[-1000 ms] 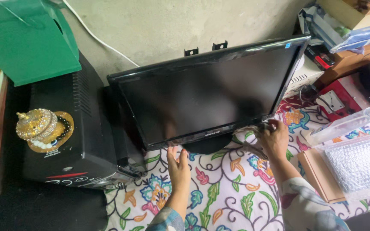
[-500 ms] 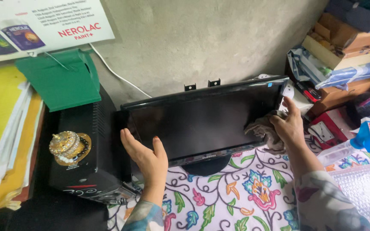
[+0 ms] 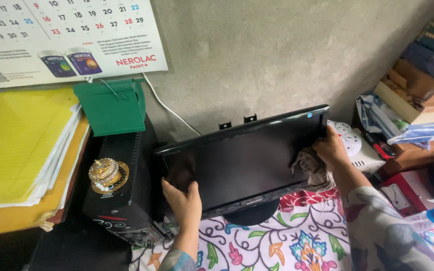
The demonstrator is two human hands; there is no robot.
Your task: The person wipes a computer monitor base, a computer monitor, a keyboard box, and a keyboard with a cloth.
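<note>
On a flower-patterned cloth (image 3: 277, 246), both hands work at a glossy black flat monitor (image 3: 242, 160).

Left hand (image 3: 183, 200) grips the monitor's lower left edge; right hand (image 3: 330, 149) presses a crumpled grey rag (image 3: 308, 166) to the screen's right side, fingers closed on it. Beside it stands a black computer tower (image 3: 126, 200).

Surface covered by a white cloth (image 3: 277, 248) with a coloured floral print. Directly on it: the black monitor (image 3: 242, 160) on its round base, and a black computer case (image 3: 124, 200) alongside.
</note>
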